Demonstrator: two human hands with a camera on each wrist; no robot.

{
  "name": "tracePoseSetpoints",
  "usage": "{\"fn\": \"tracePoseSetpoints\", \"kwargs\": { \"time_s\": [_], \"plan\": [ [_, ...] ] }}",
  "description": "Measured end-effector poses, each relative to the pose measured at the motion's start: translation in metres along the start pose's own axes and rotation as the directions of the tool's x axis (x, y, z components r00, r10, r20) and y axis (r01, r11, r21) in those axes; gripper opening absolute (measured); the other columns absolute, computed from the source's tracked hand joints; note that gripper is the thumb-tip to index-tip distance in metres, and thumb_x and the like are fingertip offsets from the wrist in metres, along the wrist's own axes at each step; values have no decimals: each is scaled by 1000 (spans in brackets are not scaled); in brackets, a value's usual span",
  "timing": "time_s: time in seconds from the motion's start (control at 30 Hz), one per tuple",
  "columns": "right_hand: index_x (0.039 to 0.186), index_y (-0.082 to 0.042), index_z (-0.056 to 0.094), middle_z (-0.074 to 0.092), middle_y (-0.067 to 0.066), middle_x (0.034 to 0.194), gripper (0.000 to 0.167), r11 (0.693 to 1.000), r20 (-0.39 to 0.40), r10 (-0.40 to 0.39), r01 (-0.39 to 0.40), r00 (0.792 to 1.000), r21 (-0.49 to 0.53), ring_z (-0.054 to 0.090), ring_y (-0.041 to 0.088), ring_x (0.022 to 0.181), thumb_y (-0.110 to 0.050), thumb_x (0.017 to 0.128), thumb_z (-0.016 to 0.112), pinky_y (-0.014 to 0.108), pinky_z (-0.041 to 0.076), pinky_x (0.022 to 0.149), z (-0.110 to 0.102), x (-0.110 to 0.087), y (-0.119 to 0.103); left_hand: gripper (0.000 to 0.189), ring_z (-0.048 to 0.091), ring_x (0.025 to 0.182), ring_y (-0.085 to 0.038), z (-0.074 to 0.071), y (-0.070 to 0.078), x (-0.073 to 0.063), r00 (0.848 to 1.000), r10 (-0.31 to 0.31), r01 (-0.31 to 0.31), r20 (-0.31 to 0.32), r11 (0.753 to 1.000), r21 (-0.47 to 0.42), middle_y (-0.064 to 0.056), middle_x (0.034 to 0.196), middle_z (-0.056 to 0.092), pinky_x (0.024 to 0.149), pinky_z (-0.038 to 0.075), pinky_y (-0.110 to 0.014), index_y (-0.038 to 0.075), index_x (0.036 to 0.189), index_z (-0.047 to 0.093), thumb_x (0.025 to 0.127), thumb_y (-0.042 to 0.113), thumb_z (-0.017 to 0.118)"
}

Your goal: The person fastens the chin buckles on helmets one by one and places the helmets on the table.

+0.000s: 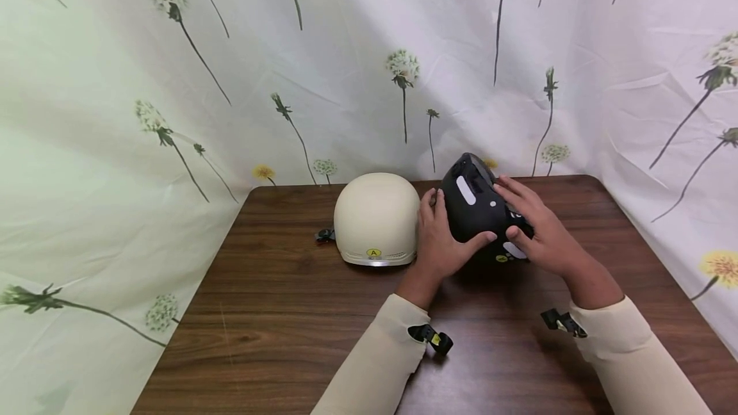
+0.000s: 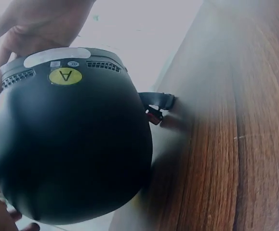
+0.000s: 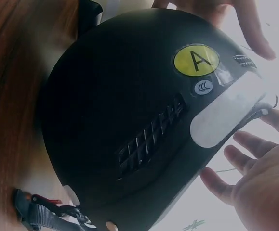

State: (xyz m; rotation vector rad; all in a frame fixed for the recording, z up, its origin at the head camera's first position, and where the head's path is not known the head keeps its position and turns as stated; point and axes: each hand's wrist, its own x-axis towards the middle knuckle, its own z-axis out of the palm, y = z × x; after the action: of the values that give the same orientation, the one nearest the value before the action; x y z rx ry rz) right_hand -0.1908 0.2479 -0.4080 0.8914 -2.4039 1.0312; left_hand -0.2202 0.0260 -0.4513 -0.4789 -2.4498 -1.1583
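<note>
A matte black helmet [image 1: 468, 218] with white reflective patches is tilted on its side between my two hands. My left hand [image 1: 442, 241] holds its left side, thumb spread across the front of the shell. At the right, my right hand [image 1: 548, 237] holds it by the rim, its fingertips along the edge in the right wrist view. A round yellow sticker marked A [image 3: 196, 60] shows on the shell beside a vent grille [image 3: 151, 139]. The chin strap [image 3: 47, 214] hangs out near the table. The helmet's inside is hidden.
A cream helmet [image 1: 377, 216], also with a yellow A sticker, stands upright just left of my left hand, its strap buckle [image 1: 325, 235] sticking out. Both rest on a brown wooden table [image 1: 277, 338]. A white dandelion-print cloth [image 1: 346, 69] hangs behind and around.
</note>
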Motion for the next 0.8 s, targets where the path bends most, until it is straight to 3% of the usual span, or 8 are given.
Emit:
{"fn": "tracePoseSetpoints", "kwargs": {
  "time_s": [0.1, 0.17, 0.27, 0.5, 0.8],
  "plan": [
    [161, -8, 43, 28, 18, 170, 71, 1000, 4, -22, 22, 1000, 5, 24, 35, 157, -54, 108, 46, 62, 30, 116, 1, 1, -1, 122, 33, 150, -39, 0, 3, -2, 999, 24, -24, -22, 1000, -7, -20, 168, 21, 116, 38, -59, 16, 170, 20, 78, 63, 86],
    [159, -6, 45, 29, 19, 170, 72, 999, -3, -39, 39, 999, 1, 26, 36, 156, -56, 108, 44, 54, 29, 119, 1, 2, -2, 122, 34, 149, -40, 0, 5, -3, 998, 43, -43, -43, 999, 1, -22, 167, 22, 114, 39, -60, 21, 170, 20, 77, 63, 86],
    [158, -5, 47, 30, 21, 169, 72, 999, -11, -52, 52, 999, 0, 28, 39, 155, -56, 108, 42, 48, 29, 120, 0, 2, -4, 123, 36, 148, -40, -1, 8, -3, 996, 57, -54, -74, 998, 31, -22, 165, 27, 114, 39, -60, 18, 169, 23, 75, 66, 86],
    [157, -6, 48, 28, 18, 170, 65, 1000, -13, 1, -1, 1000, 9, 25, 41, 156, -50, 110, 43, 72, 28, 112, -3, 1, -6, 122, 38, 147, -35, -1, 11, -4, 995, 26, -23, -96, 999, 39, -19, 163, 35, 117, 38, -56, 4, 164, 28, 76, 68, 84],
    [160, -2, 42, 22, 19, 172, 57, 989, -40, 149, -149, 988, -11, 18, 50, 156, -35, 114, 45, 81, 21, 110, -12, -2, -4, 126, 33, 151, -33, 0, 9, -8, 999, -50, 50, -6, 995, -83, -17, 167, 27, 119, 36, -56, 11, 170, 6, 83, 63, 80]
  ]
}}
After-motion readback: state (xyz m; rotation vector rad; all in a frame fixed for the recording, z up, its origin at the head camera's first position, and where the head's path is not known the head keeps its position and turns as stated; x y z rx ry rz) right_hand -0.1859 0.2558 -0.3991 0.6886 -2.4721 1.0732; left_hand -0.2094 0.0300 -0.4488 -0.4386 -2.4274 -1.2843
